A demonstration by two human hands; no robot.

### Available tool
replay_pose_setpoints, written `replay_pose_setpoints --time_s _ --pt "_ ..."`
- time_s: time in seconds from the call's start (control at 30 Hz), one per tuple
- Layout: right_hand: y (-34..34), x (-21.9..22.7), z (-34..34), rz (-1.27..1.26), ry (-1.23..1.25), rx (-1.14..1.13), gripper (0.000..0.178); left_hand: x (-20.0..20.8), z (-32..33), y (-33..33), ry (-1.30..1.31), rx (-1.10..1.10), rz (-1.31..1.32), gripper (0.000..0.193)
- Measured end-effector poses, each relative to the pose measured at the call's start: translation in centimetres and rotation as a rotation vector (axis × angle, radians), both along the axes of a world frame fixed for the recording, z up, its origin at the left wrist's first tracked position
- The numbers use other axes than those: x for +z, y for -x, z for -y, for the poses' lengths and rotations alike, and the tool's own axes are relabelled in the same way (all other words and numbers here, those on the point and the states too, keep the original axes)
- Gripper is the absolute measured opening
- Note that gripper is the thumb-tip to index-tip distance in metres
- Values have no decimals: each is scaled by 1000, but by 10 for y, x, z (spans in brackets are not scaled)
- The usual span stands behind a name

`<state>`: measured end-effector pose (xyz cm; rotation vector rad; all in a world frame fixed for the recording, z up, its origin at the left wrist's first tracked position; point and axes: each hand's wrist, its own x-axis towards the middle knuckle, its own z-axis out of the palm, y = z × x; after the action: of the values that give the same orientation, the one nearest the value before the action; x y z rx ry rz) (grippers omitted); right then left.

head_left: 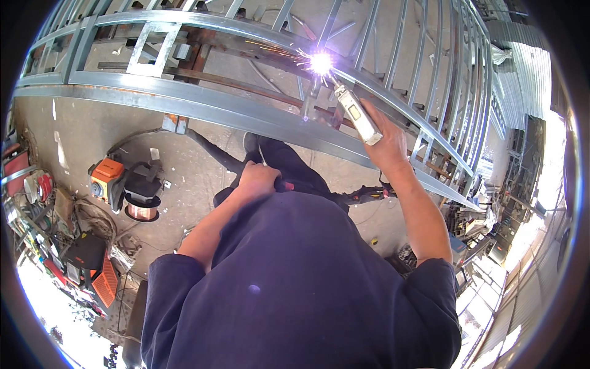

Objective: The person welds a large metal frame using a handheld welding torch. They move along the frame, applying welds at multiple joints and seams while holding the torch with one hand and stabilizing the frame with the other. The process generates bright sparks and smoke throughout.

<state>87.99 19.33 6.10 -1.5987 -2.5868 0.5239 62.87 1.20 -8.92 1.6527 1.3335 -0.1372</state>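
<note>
the fingers of your right hand (pixel 388 140) are closed around a silvery box-shaped tool (pixel 357 112), which slants over the metal frame (pixel 233 117), its tip at a glaring white-violet spark (pixel 321 63). your left hand (pixel 258 179) is before your waist; whether its fingers pinch anything cannot be told. farther out, an orange machine (pixel 107 174) and a copper-coloured spool (pixel 142 212) stand on the floor (pixel 80 132) to your left.
</note>
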Motion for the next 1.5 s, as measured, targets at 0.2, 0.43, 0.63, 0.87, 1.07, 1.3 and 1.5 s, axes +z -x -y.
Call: replay_pose_setpoints --time_s 0.2,0.43,0.63,0.87,1.07,1.3,1.5 --pt "-4 -2 -1 26 8 -6 76 0 5 -6 -17 6 23 36" --pt "-11 3 -2 -53 16 2 74 -7 12 -18 -70 50 32 31" --pt "-38 24 11 35 101 -17 74 6 -1 -39 -55 68 42 28" --pt "-77 9 9 35 18 -6 72 1 -2 -76 -6 78 16 28" --pt "-86 0 -3 67 15 32 69 -5 4 -95 -5 140 8 30" --pt "-81 -1 -2 149 -2 56 76 1 2 -104 -7 137 -11 33" --pt "-82 -5 0 184 -10 52 87 1 5 -106 -50 140 -23 44"
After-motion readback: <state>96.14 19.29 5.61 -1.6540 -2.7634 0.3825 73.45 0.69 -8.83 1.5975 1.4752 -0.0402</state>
